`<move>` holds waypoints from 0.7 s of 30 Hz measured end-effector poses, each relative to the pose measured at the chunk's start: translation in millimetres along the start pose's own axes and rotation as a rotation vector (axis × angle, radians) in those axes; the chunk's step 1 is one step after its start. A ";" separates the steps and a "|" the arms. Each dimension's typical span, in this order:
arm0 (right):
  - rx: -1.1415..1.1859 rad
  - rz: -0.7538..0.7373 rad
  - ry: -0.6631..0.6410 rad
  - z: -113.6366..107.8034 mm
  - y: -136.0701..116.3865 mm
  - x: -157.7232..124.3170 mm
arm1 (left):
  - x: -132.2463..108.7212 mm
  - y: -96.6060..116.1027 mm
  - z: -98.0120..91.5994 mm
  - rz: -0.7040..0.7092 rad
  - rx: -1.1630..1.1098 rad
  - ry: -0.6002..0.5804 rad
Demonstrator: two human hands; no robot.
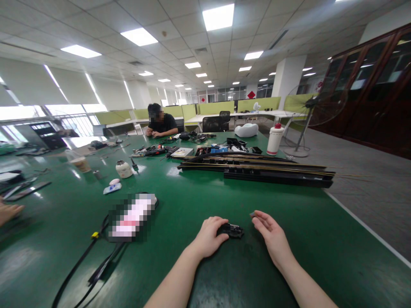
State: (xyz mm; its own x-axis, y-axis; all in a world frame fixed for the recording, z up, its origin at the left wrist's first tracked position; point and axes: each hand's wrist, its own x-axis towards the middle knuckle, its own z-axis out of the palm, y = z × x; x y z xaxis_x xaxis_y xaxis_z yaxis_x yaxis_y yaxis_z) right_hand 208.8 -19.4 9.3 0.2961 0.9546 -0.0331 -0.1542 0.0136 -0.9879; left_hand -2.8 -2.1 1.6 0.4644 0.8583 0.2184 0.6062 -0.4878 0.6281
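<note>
My left hand (210,236) rests on the green table (180,205) near its front edge, fingers curled over one end of a small black part (231,230) that lies on the surface. My right hand (269,233) is a short way to the right of that part, its fingertips pinched on a tiny dark piece (252,214) that is too small to name. The two hands do not touch each other.
A blurred-out flat object (131,216) with black cables (96,256) lies to the left. Long black rails (257,169) cross the table behind. A white jar (123,169), a white bottle (275,139) and tools sit further back. A seated person (160,122) works at the far end; another person's hand (9,211) shows at left.
</note>
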 end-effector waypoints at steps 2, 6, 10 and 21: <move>-0.005 -0.002 -0.001 -0.1 -0.1 -0.1 | -0.1 0.4 -0.5 -0.004 0.002 -0.003; -0.029 -0.027 -0.005 -0.8 -0.2 -0.4 | -0.3 0.4 -0.6 -0.005 -0.002 -0.002; -0.043 -0.048 -0.008 -1.3 -0.5 -0.4 | -0.6 0.5 -0.3 -0.003 0.000 -0.003; -0.028 -0.035 -0.026 1.4 1.5 -0.6 | 0.1 0.7 0.6 0.008 0.006 -0.001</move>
State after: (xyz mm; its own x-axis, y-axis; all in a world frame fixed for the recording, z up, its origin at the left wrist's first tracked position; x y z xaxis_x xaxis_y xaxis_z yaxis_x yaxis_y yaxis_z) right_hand 207.1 -19.6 8.1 0.2765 0.9610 0.0054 -0.1176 0.0394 -0.9923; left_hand -2.0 -2.4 1.6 0.4697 0.8543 0.2227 0.6062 -0.4954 0.6221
